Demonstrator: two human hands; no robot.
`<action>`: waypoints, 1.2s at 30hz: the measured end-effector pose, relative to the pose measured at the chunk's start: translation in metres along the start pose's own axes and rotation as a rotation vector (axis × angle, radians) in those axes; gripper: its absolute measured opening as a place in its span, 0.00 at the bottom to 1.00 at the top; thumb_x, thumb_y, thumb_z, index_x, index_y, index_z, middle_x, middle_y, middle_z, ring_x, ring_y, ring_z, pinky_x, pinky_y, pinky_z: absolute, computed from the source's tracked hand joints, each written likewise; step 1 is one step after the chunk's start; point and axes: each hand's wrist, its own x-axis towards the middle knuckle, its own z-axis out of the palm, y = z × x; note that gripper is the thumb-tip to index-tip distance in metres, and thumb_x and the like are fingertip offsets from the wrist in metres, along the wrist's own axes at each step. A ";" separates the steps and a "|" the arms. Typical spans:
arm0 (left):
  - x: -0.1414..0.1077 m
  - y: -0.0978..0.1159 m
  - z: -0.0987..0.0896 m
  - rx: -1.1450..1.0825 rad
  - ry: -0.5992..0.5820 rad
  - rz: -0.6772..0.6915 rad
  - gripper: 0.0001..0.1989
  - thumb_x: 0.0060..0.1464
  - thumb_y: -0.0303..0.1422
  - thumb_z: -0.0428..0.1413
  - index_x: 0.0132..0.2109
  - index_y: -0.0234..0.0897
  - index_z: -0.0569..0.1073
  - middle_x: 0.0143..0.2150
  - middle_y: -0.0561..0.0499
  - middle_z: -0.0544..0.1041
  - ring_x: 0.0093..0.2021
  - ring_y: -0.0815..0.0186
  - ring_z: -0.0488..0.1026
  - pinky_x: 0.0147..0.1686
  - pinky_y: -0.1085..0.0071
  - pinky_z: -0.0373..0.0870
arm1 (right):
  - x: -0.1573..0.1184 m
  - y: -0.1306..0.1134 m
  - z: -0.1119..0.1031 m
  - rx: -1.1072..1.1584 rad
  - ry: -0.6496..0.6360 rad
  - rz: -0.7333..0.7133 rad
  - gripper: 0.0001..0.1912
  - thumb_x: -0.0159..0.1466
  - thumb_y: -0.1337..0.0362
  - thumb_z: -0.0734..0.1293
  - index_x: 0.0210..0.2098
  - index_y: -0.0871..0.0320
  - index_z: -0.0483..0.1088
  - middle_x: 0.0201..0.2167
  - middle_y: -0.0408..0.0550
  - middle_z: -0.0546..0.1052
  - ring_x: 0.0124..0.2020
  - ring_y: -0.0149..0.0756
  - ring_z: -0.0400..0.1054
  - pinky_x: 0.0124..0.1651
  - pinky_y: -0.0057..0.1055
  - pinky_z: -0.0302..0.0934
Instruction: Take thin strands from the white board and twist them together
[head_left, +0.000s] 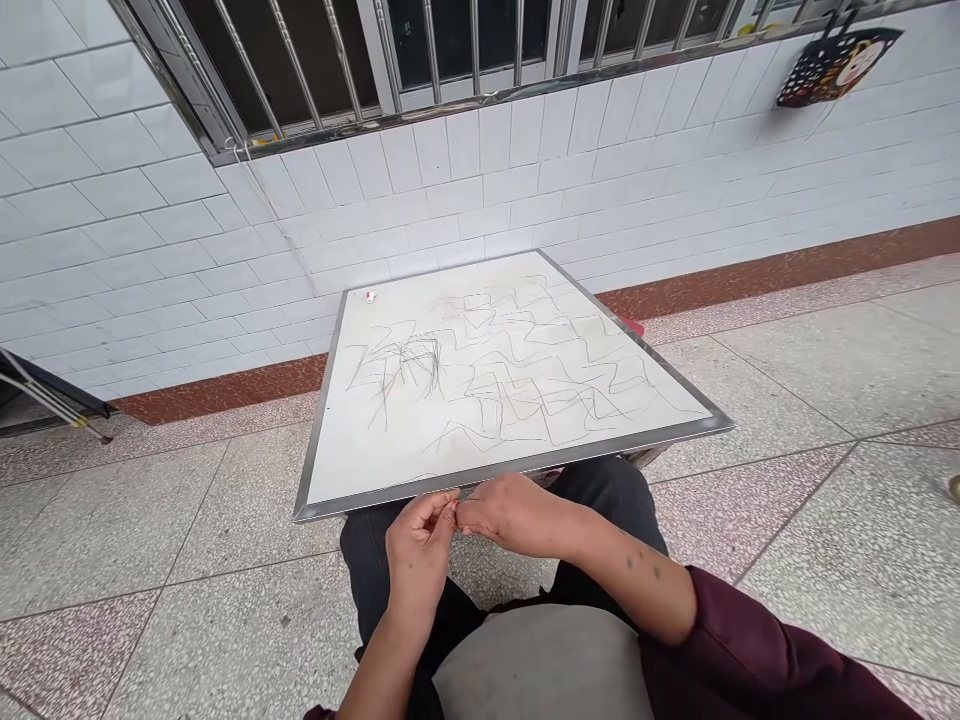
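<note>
My left hand (421,530) and my right hand (516,514) meet just in front of the table's near edge, above my lap. Both are closed in a pinch, fingertips almost touching. A short bit of thin dark wire (471,499) shows between them; the rest of it is hidden by the fingers. On the white tabletop (405,440) beyond lie many thin wires. Those on the right, such as a zigzag wire (551,425), are bent and spread out. On the left a denser bundle of dark wires (401,352) lies crossed in a heap.
A grey metal trim (517,466) edges the table. Near its far left corner sits a small red and white object (370,297). Behind stands a white tiled wall (450,215) with a barred window (472,50). A dark basket (836,70) hangs at the upper right.
</note>
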 end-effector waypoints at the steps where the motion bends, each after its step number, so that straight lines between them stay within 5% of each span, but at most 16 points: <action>1: 0.001 0.000 0.000 -0.020 0.012 -0.019 0.10 0.48 0.39 0.64 0.37 0.40 0.83 0.34 0.46 0.83 0.32 0.60 0.78 0.33 0.66 0.77 | 0.000 0.000 -0.002 -0.033 -0.062 -0.031 0.12 0.64 0.67 0.67 0.23 0.55 0.71 0.18 0.38 0.71 0.20 0.29 0.61 0.23 0.26 0.50; 3: 0.002 0.002 -0.001 -0.087 0.035 -0.067 0.12 0.47 0.40 0.65 0.38 0.38 0.83 0.31 0.48 0.82 0.29 0.63 0.77 0.33 0.67 0.76 | 0.001 0.000 -0.006 -0.061 -0.119 -0.030 0.08 0.67 0.65 0.65 0.31 0.54 0.74 0.23 0.39 0.75 0.24 0.29 0.65 0.26 0.25 0.53; 6: 0.004 0.005 -0.004 -0.177 0.070 -0.100 0.14 0.48 0.41 0.65 0.40 0.37 0.82 0.29 0.51 0.80 0.28 0.68 0.75 0.34 0.70 0.74 | 0.001 0.001 -0.010 0.038 -0.020 0.107 0.06 0.66 0.59 0.68 0.39 0.54 0.74 0.29 0.41 0.76 0.28 0.31 0.68 0.31 0.25 0.58; 13: 0.000 0.010 -0.006 -0.172 -0.020 -0.130 0.18 0.51 0.42 0.64 0.47 0.37 0.80 0.31 0.51 0.79 0.32 0.66 0.75 0.33 0.72 0.74 | 0.000 0.000 -0.008 0.257 0.044 0.227 0.03 0.63 0.64 0.70 0.33 0.55 0.74 0.29 0.40 0.72 0.28 0.28 0.66 0.32 0.24 0.57; 25: 0.000 -0.003 -0.006 -0.076 -0.129 -0.176 0.22 0.49 0.44 0.64 0.50 0.39 0.80 0.34 0.49 0.81 0.29 0.67 0.76 0.33 0.70 0.75 | -0.004 0.011 -0.010 0.078 0.005 0.049 0.06 0.67 0.62 0.67 0.35 0.54 0.76 0.29 0.43 0.73 0.33 0.32 0.67 0.34 0.26 0.57; 31: -0.003 0.000 -0.002 -0.113 -0.090 -0.193 0.22 0.48 0.43 0.65 0.50 0.39 0.80 0.30 0.51 0.79 0.28 0.68 0.75 0.33 0.72 0.74 | -0.001 0.009 -0.013 0.094 0.011 0.151 0.03 0.64 0.64 0.70 0.33 0.54 0.73 0.30 0.42 0.73 0.33 0.33 0.67 0.34 0.28 0.57; 36: -0.003 0.005 -0.001 -0.223 -0.031 -0.248 0.25 0.46 0.42 0.67 0.50 0.37 0.80 0.28 0.52 0.78 0.29 0.68 0.74 0.35 0.71 0.73 | -0.001 0.014 -0.005 0.577 0.158 0.415 0.28 0.52 0.63 0.77 0.49 0.51 0.64 0.34 0.40 0.73 0.31 0.31 0.67 0.35 0.29 0.62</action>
